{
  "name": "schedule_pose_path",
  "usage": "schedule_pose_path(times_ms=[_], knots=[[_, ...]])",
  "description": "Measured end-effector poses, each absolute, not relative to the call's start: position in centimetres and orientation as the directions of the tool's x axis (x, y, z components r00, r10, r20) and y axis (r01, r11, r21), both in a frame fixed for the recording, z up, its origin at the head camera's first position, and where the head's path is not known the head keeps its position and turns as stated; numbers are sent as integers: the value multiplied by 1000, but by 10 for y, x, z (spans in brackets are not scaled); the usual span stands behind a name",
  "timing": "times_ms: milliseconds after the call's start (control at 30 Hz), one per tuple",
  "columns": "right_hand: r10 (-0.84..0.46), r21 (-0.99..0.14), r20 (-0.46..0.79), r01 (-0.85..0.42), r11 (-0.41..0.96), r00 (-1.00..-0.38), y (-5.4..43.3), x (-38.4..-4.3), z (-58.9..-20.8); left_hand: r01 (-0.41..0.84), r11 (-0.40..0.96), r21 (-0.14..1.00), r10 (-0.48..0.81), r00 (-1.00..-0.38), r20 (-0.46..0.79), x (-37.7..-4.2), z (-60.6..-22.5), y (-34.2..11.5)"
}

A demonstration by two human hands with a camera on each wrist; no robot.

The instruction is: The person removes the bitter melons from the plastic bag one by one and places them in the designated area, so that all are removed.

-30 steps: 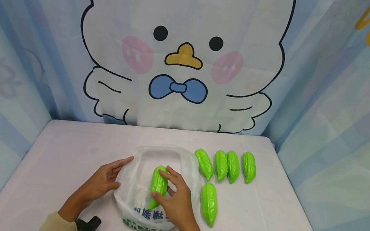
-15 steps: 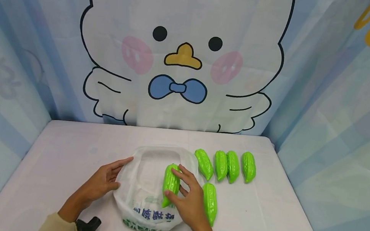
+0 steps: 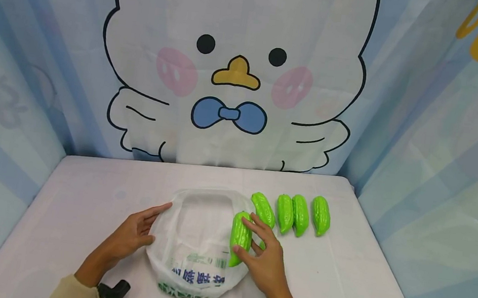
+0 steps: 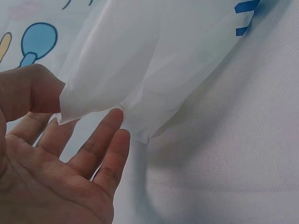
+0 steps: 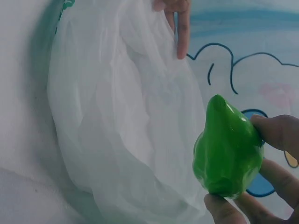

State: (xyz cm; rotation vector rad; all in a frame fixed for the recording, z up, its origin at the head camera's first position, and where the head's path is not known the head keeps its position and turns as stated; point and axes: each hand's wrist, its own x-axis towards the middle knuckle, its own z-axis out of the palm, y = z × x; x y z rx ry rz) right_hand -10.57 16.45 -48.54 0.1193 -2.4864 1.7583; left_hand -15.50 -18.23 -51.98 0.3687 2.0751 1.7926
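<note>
A white plastic bag with blue and green print lies spread with its mouth up at the middle of the table. My left hand holds its left edge; in the left wrist view the plastic runs to the thumb and fingers. My right hand grips a glossy green bitter melon, apparently plastic, between thumb and fingers over the bag's right edge. In the right wrist view this bitter melon hangs beside the bag, its tapered end towards the camera.
Several similar bitter melons lie in a row at the back right of the white-covered table. One more bitter melon is mostly hidden behind my right hand. A printed cloth backdrop rises behind the table.
My right hand has moved to the right and slightly away with the bitter melon, from over the bag's middle to its right edge. The left hand and the bag stay nearly still.
</note>
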Motion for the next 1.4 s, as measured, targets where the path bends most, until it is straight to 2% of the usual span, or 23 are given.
schedule_pose_path(times_ms=[333,933,1400], knots=[[49,-931,91,-68,359,-995,187,-105,-486,-56,166,985,419,-900,-122,-155,-517,-182],[79,-909,97,-56,414,-992,237,-97,-488,-65,174,983,412,-901,-132,-156,-517,-181],[115,-875,46,16,485,-992,268,-92,-492,-67,160,985,412,-902,-128,-157,-520,-182]])
